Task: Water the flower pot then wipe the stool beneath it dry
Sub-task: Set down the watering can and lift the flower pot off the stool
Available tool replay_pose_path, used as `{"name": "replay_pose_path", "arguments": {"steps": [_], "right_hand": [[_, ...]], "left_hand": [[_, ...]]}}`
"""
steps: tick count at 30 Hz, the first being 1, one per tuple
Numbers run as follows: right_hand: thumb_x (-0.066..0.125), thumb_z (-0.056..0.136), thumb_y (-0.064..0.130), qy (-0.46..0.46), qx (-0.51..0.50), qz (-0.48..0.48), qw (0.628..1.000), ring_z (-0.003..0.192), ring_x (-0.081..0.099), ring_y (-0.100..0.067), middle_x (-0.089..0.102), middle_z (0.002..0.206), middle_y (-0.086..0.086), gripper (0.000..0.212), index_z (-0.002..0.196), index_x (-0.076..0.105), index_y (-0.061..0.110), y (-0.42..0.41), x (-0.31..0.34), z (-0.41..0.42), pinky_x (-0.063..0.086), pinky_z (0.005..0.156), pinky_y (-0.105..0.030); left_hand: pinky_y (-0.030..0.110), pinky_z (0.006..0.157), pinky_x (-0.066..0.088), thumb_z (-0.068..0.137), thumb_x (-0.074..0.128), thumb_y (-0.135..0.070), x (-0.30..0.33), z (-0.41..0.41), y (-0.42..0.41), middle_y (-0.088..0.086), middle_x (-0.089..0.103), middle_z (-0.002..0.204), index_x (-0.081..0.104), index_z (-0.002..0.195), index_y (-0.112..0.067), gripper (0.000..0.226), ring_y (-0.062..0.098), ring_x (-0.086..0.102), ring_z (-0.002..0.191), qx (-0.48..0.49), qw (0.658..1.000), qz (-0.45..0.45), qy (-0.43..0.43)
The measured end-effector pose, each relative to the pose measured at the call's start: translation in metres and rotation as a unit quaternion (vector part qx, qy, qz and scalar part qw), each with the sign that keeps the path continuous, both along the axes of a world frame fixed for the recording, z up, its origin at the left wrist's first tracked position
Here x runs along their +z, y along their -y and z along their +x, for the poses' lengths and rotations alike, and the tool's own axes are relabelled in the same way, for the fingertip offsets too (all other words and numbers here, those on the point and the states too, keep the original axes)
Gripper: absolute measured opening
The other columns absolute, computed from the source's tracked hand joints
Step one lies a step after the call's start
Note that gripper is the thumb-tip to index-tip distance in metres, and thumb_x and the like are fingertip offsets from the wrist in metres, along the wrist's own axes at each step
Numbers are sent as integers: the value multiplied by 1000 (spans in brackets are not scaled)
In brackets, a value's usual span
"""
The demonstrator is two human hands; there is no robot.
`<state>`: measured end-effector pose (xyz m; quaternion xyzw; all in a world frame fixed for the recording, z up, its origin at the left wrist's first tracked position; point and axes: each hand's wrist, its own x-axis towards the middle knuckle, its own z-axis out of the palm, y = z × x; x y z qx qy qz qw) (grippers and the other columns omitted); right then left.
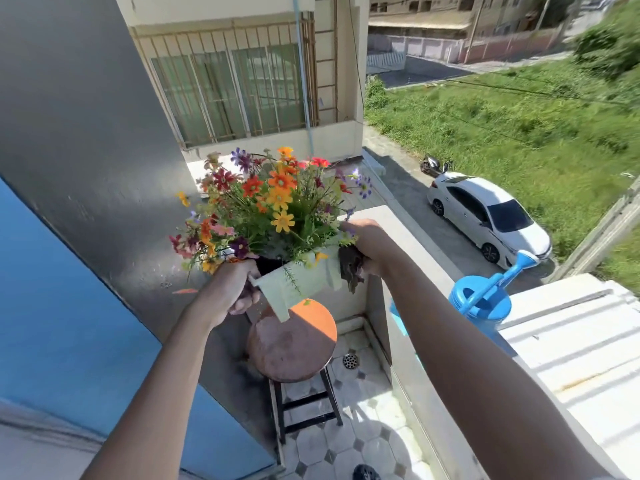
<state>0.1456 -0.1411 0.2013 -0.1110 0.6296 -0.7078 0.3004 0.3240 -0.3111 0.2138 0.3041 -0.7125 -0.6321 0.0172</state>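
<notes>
Fingers of both hands, left (231,295) and right (363,245), around pale square flower pot (301,282) above round wooden stool (292,344).

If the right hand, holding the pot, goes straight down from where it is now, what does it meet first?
Probably the floor tiles by the drain: the right hand seems to hang right of the stool, near the parapet wall. Depth is unclear, so it might clip the seat's edge. The flower pot itself hangs over the seat.

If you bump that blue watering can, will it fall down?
Maybe. The blue watering can sits on the narrow ledge with a drop beyond. Its long spout points outward, so a knock there might turn or tip it. It looks like plastic, probably light if nearly empty.
</notes>
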Motion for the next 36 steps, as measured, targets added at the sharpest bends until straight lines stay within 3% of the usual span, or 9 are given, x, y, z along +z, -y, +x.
{"name": "replay_pose_path", "arguments": {"steps": [6, 8, 11, 16, 21, 25, 30, 33, 36], "right_hand": [[58, 82, 15, 56, 12, -7, 998, 48, 43, -18, 53, 84, -14, 17, 98, 60, 13, 1, 5, 5, 41, 43, -23], [61, 83, 11, 14, 25, 15, 999, 53, 41, -22, 45, 71, -12, 4, 85, 58, 13, -1, 10, 7, 43, 51, -29], [60, 88, -3, -52, 47, 53, 996, 37, 38, -13, 35, 49, 0, 50, 45, 50, 18, -4, 12, 8, 36, 39, -19], [64, 81, -6, -105, -23, 78, 991, 28, 34, -10, 33, 33, 8, 61, 27, 48, 18, -6, 13, 21, 30, 37, -16], [54, 82, -9, -63, -117, 13, 991, 33, 34, -11, 37, 38, 4, 56, 35, 46, 20, -8, 3, 36, 28, 39, -15], [60, 68, 3, 3, -213, -58, 975, 57, 38, -15, 38, 51, 0, 36, 36, 55, 18, 9, -10, 42, 33, 56, -30], [66, 71, -2, 40, -243, -78, 966, 53, 39, -14, 42, 46, 7, 39, 38, 58, 18, 22, -10, 48, 35, 55, -32], [73, 70, 1, 49, -230, -100, 967, 46, 42, -14, 51, 59, -4, 7, 67, 74, 7, 28, -10, 58, 38, 47, -24], [71, 73, -3, 79, -213, -125, 966, 45, 37, -11, 45, 56, -1, 11, 72, 75, 6, 30, -16, 64, 35, 44, -20]], "left_hand": [[20, 42, 7, 87, 42, -17, 6, 3, 3, 6, 40, 39, 63, 45, -16, 46, 13, 16, 30, -6, 1000, -27, 5], [17, 41, 8, 86, 42, -17, 5, 2, 4, 7, 40, 39, 61, 42, -17, 48, 13, 18, 30, 16, 1000, -21, -1], [16, 42, 11, 84, 49, -19, 3, 2, 4, 4, 42, 41, 57, 50, -16, 35, 11, 26, 29, 49, 998, -27, -8], [23, 49, 12, 67, 60, -35, -2, 0, -1, 9, 47, 60, 60, 58, -22, 16, 15, 35, 38, 69, 997, -33, -5], [15, 38, 14, 90, 47, -40, -14, -3, -4, 8, 44, 49, 62, 78, -14, 33, 11, 24, 26, 188, 979, 43, -60], [14, 37, 18, 92, 35, -27, -32, -6, -21, 12, 52, 59, 48, 86, -6, 25, 10, 29, 28, 306, 937, 115, -122], [21, 38, 26, 93, 47, -30, -45, -13, -63, 10, 58, 59, 58, 88, -11, 22, 13, 34, 38, 186, 976, 95, -63], [38, 60, 42, 93, 40, -41, -37, -33, -72, 7, 61, 70, 63, 76, -13, 40, 22, 51, 61, 181, 981, -9, -62], [39, 67, 39, 80, 40, -53, -38, -43, -75, 10, 61, 79, 60, 78, -12, 46, 25, 53, 73, 198, 978, -4, -68]]}}
